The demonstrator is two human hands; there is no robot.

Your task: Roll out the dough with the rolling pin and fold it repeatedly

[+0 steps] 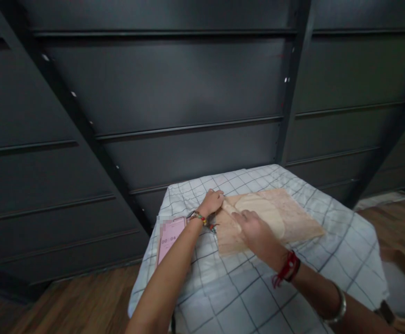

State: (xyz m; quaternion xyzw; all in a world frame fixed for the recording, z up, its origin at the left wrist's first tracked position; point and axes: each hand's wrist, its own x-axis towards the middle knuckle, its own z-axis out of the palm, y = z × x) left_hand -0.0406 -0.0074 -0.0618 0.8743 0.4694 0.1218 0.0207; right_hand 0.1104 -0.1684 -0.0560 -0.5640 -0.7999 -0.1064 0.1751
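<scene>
A pale rolling pin lies slantwise near the left side of a thin, tan mat or board. My left hand is closed around its far end, close to the mat's upper left corner. Toward the near end, the curled fingers of my right hand press down on the pin and hide part of it. Just right of the pin, a flat, rounded sheet of pale dough is spread over the mat. My right hand covers the sheet's lower left part.
A white checked cloth covers the table. Left of the mat lies a pink-screened phone showing a timer, partly behind my left forearm. Dark metal panels stand behind the table. Wooden floor shows on both sides.
</scene>
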